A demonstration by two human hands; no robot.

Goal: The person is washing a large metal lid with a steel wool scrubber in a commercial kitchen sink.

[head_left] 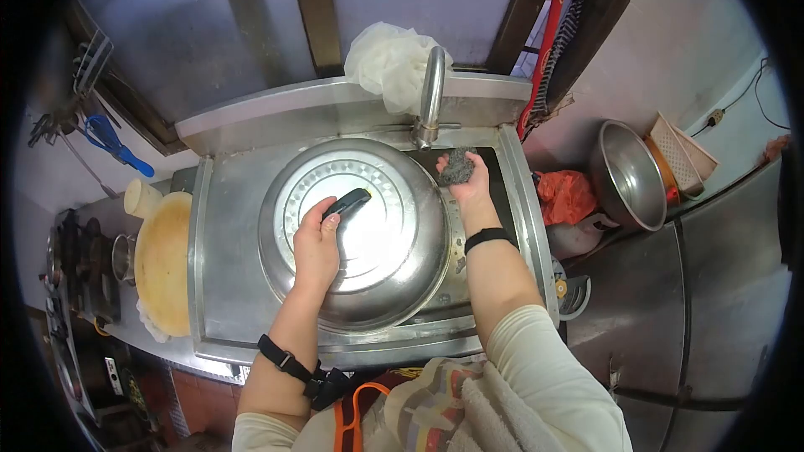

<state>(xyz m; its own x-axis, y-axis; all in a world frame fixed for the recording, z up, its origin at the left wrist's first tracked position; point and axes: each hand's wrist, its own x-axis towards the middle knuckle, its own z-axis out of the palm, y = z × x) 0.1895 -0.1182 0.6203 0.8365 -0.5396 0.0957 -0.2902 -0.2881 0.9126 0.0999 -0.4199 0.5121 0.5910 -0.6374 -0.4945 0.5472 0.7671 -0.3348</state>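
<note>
A large round steel lid [293,163] with a dark handle [346,204] lies over the metal sink counter. My left hand [317,244] is closed around the handle at the lid's middle. To the right of the lid, my right hand [471,186] holds a grey steel wool scrubber [457,166] with the palm turned up, below the faucet [431,96]. The hand and scrubber are apart from the lid. Behind the right hand, part of the dark sink basin [496,188] shows.
A round wooden board [164,264] stands at the left, near a stove [71,276]. On the right are a steel bowl [632,176], a red plastic bag [565,197] and metal cabinets [624,301]. A white bag [389,59] hangs behind the faucet.
</note>
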